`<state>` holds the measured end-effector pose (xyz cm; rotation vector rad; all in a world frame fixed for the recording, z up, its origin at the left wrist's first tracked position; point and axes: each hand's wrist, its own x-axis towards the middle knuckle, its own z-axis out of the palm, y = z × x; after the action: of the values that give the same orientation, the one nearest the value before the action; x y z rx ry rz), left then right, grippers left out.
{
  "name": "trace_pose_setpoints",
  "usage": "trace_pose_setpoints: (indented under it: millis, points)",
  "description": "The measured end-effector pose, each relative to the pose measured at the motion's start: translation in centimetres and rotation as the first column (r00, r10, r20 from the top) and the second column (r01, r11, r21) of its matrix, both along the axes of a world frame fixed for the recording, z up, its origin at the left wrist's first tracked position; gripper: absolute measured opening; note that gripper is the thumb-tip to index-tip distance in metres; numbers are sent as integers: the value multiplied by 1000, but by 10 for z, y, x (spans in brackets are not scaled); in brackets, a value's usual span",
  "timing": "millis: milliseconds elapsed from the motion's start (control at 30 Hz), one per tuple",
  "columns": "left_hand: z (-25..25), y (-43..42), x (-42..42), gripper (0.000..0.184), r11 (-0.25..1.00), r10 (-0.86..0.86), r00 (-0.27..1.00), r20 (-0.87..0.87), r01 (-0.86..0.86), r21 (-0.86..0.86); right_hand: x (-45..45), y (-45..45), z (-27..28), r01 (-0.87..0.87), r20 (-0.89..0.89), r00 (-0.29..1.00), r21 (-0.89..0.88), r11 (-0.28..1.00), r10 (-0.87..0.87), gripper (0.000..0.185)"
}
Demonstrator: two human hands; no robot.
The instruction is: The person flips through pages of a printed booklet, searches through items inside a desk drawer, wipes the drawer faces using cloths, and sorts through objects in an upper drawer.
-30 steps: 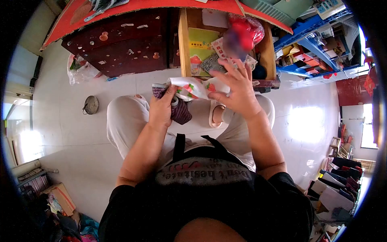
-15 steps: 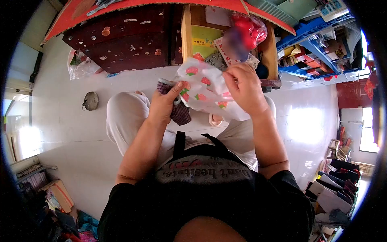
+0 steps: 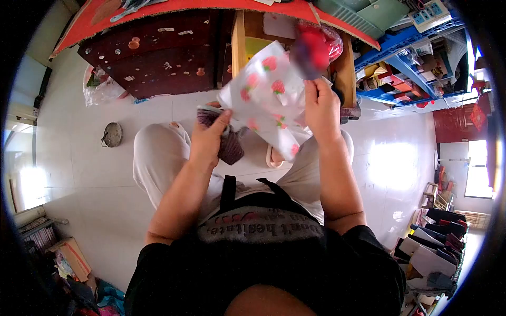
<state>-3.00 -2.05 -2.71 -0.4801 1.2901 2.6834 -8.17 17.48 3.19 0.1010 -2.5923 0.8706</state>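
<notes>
A white plastic bag with strawberry prints [image 3: 263, 89] hangs spread out between my hands, over the front of the open drawer [image 3: 239, 45]. My right hand [image 3: 322, 108] pinches its right edge. In my left hand [image 3: 206, 134] is a dark purple knitted item with a grey edge [image 3: 230, 148], gripped between thumb and fingers. The bag's left corner lies close to my left thumb. A red bundle in clear plastic [image 3: 329, 42] sits in the drawer at the right. The bag hides much of the drawer's contents.
A dark red cabinet [image 3: 153, 52] under a red tabletop [image 3: 95, 23] stands ahead. Blue shelving [image 3: 406, 68] with boxes is at the right. On the floor at the left is a round metal dish [image 3: 112, 135]. My knees are on both sides below the drawer.
The strawberry bag, first bunched between my hands, is now opened out and raised. My right hand went from spread fingers to a pinch on it. My left hand keeps the knitted item.
</notes>
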Motion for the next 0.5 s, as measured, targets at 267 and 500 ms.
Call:
trace_pose_setpoints:
  millis: [267, 500]
  points:
    - [-1, 6, 13, 34, 995, -94, 982, -165, 87, -49, 4, -7, -6, 17, -8, 1000, -4, 1000, -18, 17]
    - [2, 9, 8, 36, 977, -198, 980, 3, 198, -85, 19, -25, -12, -114, 212, 955, -379, 918, 206, 13]
